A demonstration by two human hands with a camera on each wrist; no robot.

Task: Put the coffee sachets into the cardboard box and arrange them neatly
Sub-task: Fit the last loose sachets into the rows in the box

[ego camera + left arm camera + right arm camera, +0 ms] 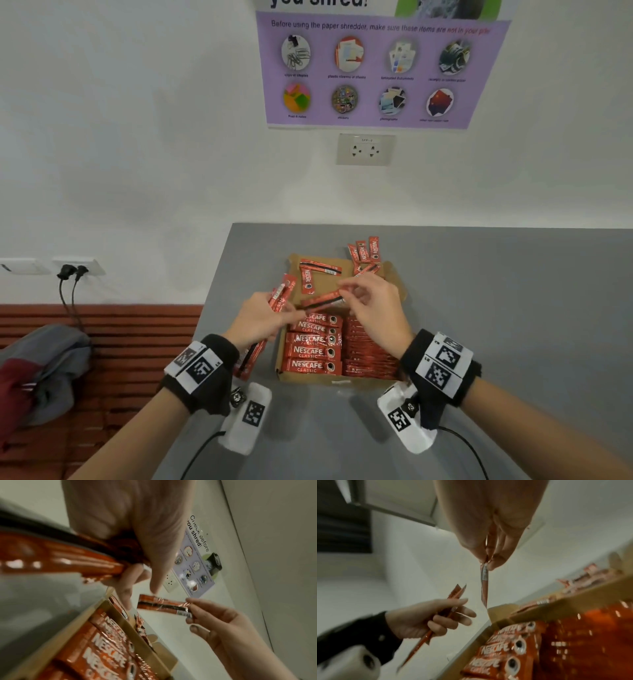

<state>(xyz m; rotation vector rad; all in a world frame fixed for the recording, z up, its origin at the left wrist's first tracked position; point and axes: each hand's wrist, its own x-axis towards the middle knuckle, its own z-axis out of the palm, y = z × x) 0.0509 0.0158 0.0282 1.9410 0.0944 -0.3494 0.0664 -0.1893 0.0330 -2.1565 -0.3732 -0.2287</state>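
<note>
A shallow cardboard box (394, 274) lies on the grey table (496, 308), its near half packed with two rows of red coffee sachets (313, 353). Two loose sachets (317, 274) lie in its far half. My left hand (260, 320) grips a bundle of sachets (281, 296) beside the box's left edge; the bundle (60, 558) runs through the palm. My right hand (370, 301) pinches one sachet (323, 301) by its end above the box, held level. In the left wrist view that sachet (163, 605) hangs between both hands; the right wrist view shows it (484, 588) edge-on.
Several more sachets (364, 251) lie past the box's far edge. The table's left edge drops to a red slatted bench (130, 329) holding a grey and maroon garment (41, 370). A poster (376, 68) and socket (365, 149) are on the wall behind.
</note>
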